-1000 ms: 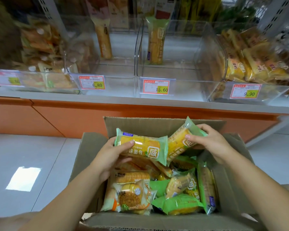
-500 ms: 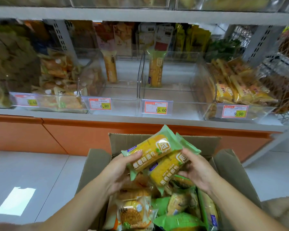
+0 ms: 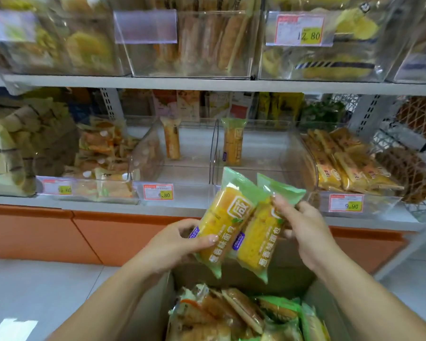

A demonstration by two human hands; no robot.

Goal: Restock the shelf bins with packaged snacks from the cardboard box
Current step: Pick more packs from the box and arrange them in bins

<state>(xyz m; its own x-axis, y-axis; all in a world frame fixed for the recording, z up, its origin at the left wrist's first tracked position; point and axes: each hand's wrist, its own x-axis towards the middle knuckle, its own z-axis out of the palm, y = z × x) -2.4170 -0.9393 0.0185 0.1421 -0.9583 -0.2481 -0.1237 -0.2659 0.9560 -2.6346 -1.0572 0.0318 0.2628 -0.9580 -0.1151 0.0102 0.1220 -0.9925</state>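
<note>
My left hand [image 3: 172, 244] grips the lower end of a green-and-yellow bread pack [image 3: 225, 217]. My right hand [image 3: 303, 230] pinches the upper part of a second, matching bread pack [image 3: 258, 242] beside it. Both packs are held up above the open cardboard box [image 3: 290, 274], in front of a clear shelf bin [image 3: 263, 173]. That bin holds one matching green pack [image 3: 233, 141] standing upright at its back. More wrapped snacks [image 3: 236, 313] fill the box.
To the left, a clear bin [image 3: 182, 178] with a 6.80 tag holds one upright pack. To the right, a bin [image 3: 349, 166] tagged 9.90 is full of yellow packs. An upper shelf [image 3: 207, 83] with filled bins overhangs. Orange base panels run below.
Both hands have lifted the two green packs out of the box and up toward the middle shelf bin. The view has tilted up, showing the upper shelf.
</note>
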